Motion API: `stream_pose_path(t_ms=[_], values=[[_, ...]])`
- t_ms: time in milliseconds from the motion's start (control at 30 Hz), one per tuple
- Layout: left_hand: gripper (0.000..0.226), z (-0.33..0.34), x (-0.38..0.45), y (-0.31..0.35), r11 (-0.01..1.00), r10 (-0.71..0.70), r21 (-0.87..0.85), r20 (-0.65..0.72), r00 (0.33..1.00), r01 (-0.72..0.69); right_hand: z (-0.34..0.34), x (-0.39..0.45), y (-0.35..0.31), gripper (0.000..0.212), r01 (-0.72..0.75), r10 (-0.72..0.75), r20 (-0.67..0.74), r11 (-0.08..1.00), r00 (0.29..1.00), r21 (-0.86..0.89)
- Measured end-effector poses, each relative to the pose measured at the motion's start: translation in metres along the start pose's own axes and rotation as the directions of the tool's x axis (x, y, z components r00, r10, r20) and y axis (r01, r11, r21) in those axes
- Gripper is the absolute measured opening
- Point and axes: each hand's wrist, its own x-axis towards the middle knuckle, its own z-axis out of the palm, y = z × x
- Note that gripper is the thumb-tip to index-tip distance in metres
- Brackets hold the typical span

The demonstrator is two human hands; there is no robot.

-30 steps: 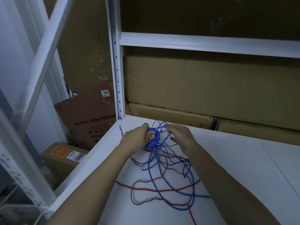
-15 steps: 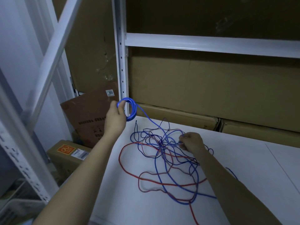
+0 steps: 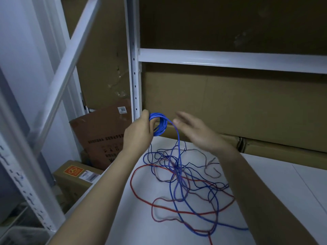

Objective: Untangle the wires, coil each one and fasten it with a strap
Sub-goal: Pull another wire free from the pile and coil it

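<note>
My left hand (image 3: pixel 138 133) grips a small coil of bright blue wire (image 3: pixel 160 124), held up above the back left corner of the white shelf (image 3: pixel 276 184). From the coil the blue wire runs down into a tangle of wires (image 3: pixel 184 181) lying on the shelf: blue, dark blue, red and a pale brownish one. My right hand (image 3: pixel 196 133) is raised just right of the coil, fingers straight and blurred, its fingertips close to the blue strand. No strap is in view.
A white shelf upright (image 3: pixel 134 68) stands just behind the coil, with a crossbeam (image 3: pixel 230 60) above. Cardboard boxes (image 3: pixel 238 110) line the back of the shelf. More boxes (image 3: pixel 102 137) sit on the floor to the left.
My right hand has let go of the tangle and risen to beside the coil. My left hand has stayed raised with the coil, after lifting it off the shelf a second ago.
</note>
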Motion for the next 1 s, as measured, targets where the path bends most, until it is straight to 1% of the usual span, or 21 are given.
stream_pose_path(t_ms=[33, 67, 100, 133, 200, 233, 267, 333, 400, 467, 533, 567, 600, 667, 733, 800, 833, 867, 900, 933, 1000], values=[[0.024, 0.0, 0.0, 0.003, 1.0, 0.009, 0.004, 0.01, 1.0, -0.009, 0.01, 0.002, 0.003, 0.061, -0.012, 0.013, 0.026, 0.999, 1.0, -0.03], [0.02, 0.001, -0.002, 0.006, 1.0, 0.017, 0.002, 0.024, 1.0, -0.017, 0.021, 0.003, 0.005, 0.062, -0.001, 0.001, 0.028, 1.0, 1.0, -0.018], [0.018, 0.002, -0.003, 0.009, 1.0, 0.027, -0.005, 0.044, 0.999, -0.027, 0.031, 0.005, 0.007, 0.055, 0.035, -0.035, 0.006, 0.999, 0.999, 0.006], [0.018, 0.002, -0.004, 0.011, 0.999, 0.041, -0.017, 0.069, 0.997, -0.04, 0.039, 0.006, 0.01, 0.044, 0.068, -0.067, -0.047, 0.997, 0.997, 0.021], [0.022, 0.002, -0.006, 0.014, 0.996, 0.045, -0.083, 0.167, 0.985, -0.031, 0.047, 0.01, 0.019, 0.018, 0.067, -0.057, -0.192, 0.997, 0.98, 0.042], [0.025, 0.0, -0.006, 0.014, 0.987, 0.023, -0.158, 0.234, 0.972, 0.014, 0.048, 0.011, 0.023, 0.014, 0.05, -0.037, -0.227, 0.997, 0.973, 0.054], [0.027, -0.001, -0.006, 0.013, 0.964, -0.001, -0.253, 0.308, 0.952, 0.082, 0.048, 0.011, 0.025, 0.015, 0.033, -0.024, -0.229, 0.999, 0.973, 0.038], [0.028, -0.005, -0.009, 0.012, 0.894, -0.011, -0.394, 0.456, 0.89, 0.213, 0.045, 0.008, 0.028, 0.018, -0.005, -0.002, -0.167, 0.999, 0.986, -0.041], [0.022, -0.007, -0.014, 0.011, 0.824, 0.034, -0.494, 0.533, 0.845, 0.279, 0.04, 0.007, 0.027, 0.021, -0.012, 0.001, -0.128, 0.996, 0.992, -0.086], [0.018, -0.009, -0.017, 0.012, 0.677, 0.067, -0.653, 0.514, 0.855, 0.339, 0.037, 0.006, 0.023, 0.024, -0.016, 0.017, -0.119, 1.0, 0.993, 0.011], [0.021, -0.012, -0.019, 0.014, 0.512, 0.069, -0.77, 0.478, 0.876, 0.38, 0.038, 0.004, 0.019, 0.024, -0.033, 0.046, -0.062, 0.981, 0.997, 0.193], [0.022, -0.013, -0.02, 0.015, 0.436, 0.075, -0.804, 0.481, 0.874, 0.405, 0.039, 0.001, 0.016, 0.024, -0.04, 0.047, -0.022, 0.965, 0.999, 0.26], [0.021, -0.014, -0.021, 0.015, 0.366, 0.084, -0.822, 0.495, 0.865, 0.436, 0.04, -0.001, 0.015, 0.024, -0.039, 0.039, 0.004, 0.957, 0.999, 0.289], [0.02, -0.016, -0.024, 0.015, 0.28, 0.114, -0.828, 0.532, 0.839, 0.486, 0.04, -0.005, 0.015, 0.024, -0.027, 0.02, 0.025, 0.949, 0.999, 0.314], [0.023, -0.017, -0.026, 0.014, 0.27, 0.163, -0.801, 0.585, 0.794, 0.535, 0.039, -0.01, 0.015, 0.027, -0.025, 0.018, 0.026, 0.956, 1.0, 0.293], [0.026, -0.02, -0.028, 0.013, 0.298, 0.222, -0.76, 0.643, 0.733, 0.577, 0.037, -0.013, 0.017, 0.032, 0.001, 0.0, -0.005, 0.985, 1.0, 0.174], [0.028, -0.022, -0.029, 0.013, 0.294, 0.243, -0.748, 0.661, 0.71, 0.595, 0.037, -0.015, 0.018, 0.035, 0.014, -0.013, -0.015, 0.993, 1.0, 0.113], [0.029, -0.024, -0.03, 0.014, 0.269, 0.257, -0.746, 0.665, 0.701, 0.609, 0.037, -0.016, 0.017, 0.037, 0.02, -0.018, -0.019, 0.995, 1.0, 0.095], [0.03, -0.024, -0.03, 0.016, 0.24, 0.259, -0.755, 0.655, 0.709, 0.61, 0.037, -0.017, 0.015, 0.036, 0.015, -0.013, -0.013, 0.993, 1.0, 0.116], [0.031, -0.024, -0.031, 0.019, 0.221, 0.245, -0.772, 0.636, 0.732, 0.596, 0.037, -0.017, 0.014, 0.032, 0.005, -0.006, 0.001, 0.988, 1.0, 0.151], [0.034, -0.021, -0.033, 0.024, 0.221, 0.148, -0.804, 0.588, 0.795, 0.553, 0.033, -0.017, 0.011, 0.02, -0.016, 0.011, 0.029, 0.981, 1.0, 0.192]])
